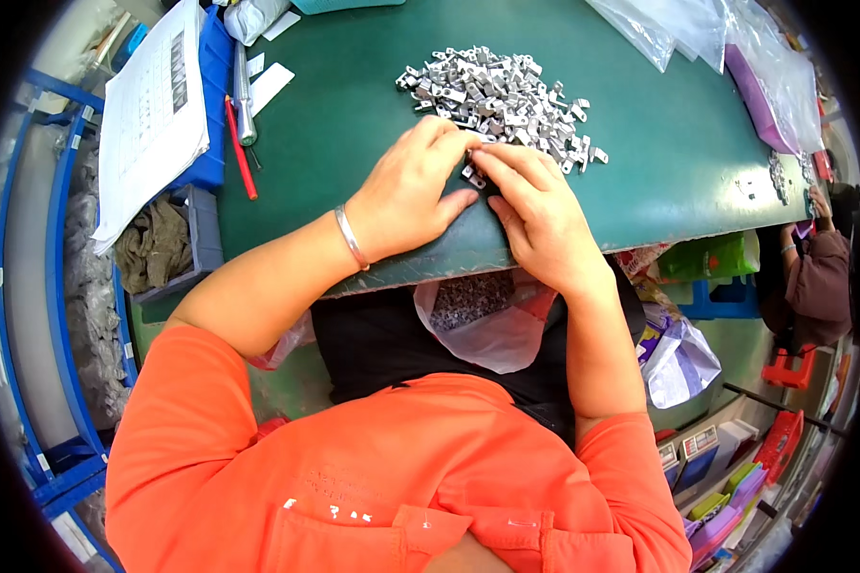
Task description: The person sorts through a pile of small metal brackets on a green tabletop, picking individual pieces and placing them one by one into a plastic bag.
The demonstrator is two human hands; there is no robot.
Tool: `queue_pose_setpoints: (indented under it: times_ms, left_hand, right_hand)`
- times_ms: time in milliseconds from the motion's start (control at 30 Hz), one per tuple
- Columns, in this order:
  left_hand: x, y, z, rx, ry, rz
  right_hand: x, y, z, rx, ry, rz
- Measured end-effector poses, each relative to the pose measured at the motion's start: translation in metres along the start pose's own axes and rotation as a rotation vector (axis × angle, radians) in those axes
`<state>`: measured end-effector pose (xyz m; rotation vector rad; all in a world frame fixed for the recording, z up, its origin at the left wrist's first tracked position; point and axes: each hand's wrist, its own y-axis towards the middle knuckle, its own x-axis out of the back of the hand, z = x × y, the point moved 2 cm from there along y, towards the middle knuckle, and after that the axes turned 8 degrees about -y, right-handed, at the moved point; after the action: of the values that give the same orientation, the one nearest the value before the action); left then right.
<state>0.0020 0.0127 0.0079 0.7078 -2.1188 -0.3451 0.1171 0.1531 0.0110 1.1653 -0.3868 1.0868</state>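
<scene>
A heap of small silvery metal brackets [497, 100] lies on the green tabletop, just beyond my hands. My left hand [413, 181] rests at the heap's near edge, with its fingers bent and its thumb apart. My right hand [550, 215] faces it from the right, its fingers stretched toward the left fingertips. A few loose brackets [474, 177] lie between the two hands, partly covered by the fingers. Below the table edge, a clear plastic bag [497, 351] in my lap contains many small metal pieces.
On the left are a blue bin with paper sheets [158, 105], a red pen [241, 153], a screwdriver-like tool [245, 105] and a grey box holding cloth [153, 244]. Plastic bags [674, 29] and a purple tray [757, 100] occupy the far right. Another person [817, 282] sits beyond.
</scene>
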Motion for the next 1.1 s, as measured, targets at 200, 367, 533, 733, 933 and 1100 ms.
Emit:
queue_pose_setpoints:
  times_ms: [200, 367, 533, 733, 933, 1100]
  left_hand:
    - [0.001, -0.004, -0.010, 0.081, -0.234, 0.167]
    - [0.005, -0.001, -0.009, 0.106, -0.232, 0.096]
    - [0.002, 0.000, -0.019, -0.085, -0.140, 0.092]
    - [-0.004, -0.002, -0.018, -0.106, -0.114, 0.119]
    - [-0.010, -0.002, -0.017, -0.113, -0.104, 0.102]
    - [-0.003, -0.003, -0.020, -0.101, -0.141, 0.045]
  right_hand:
    - [0.024, -0.026, -0.007, -0.183, 0.269, -0.053]
    - [0.021, -0.033, -0.012, -0.333, 0.084, -0.051]
    - [0.015, -0.031, -0.009, -0.235, -0.112, -0.103]
    - [0.026, -0.046, -0.010, -0.261, -0.016, -0.183]
    - [0.020, -0.038, -0.007, -0.200, -0.095, -0.097]
    - [0.021, -0.041, -0.004, -0.137, -0.137, -0.341]
